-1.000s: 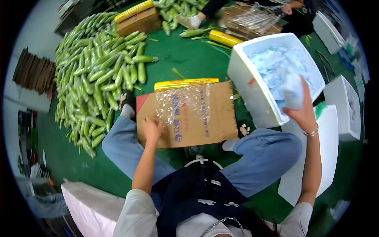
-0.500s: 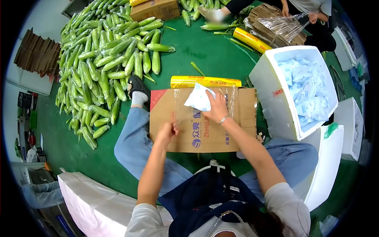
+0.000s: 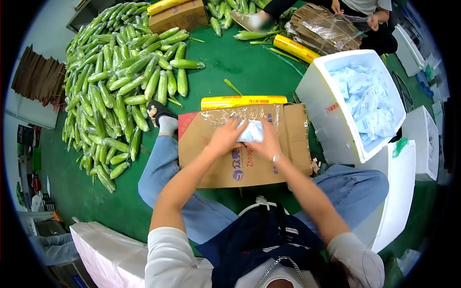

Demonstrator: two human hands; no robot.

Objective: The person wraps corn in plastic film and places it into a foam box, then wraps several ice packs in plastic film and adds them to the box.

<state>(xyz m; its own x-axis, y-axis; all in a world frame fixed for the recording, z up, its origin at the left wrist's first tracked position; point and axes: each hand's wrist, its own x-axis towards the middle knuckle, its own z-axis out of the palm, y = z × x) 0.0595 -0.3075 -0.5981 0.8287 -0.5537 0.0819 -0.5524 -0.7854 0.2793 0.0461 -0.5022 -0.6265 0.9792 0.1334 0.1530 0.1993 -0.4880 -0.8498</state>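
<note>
A small white-and-blue packet, which looks like an ice pack, is between my two hands over the flat cardboard box. My left hand presses its fingers against the packet's left side. On the other side, my right hand has its fingers closed around the packet's edge. Under and behind the packet, a sheet of clear plastic film lies across the upper part of the cardboard. A yellow film roll rests along the cardboard's far edge.
To the right, a white foam box holds several similar packets. Film-wrapped green vegetables, apparently corn in husks, are piled at left. Another person's hand is by a cardboard stack. A second yellow roll lies nearby.
My left hand has moved up and right to the packet. The packet has come down slightly and now sits between both hands. The whole view has shifted a little.
</note>
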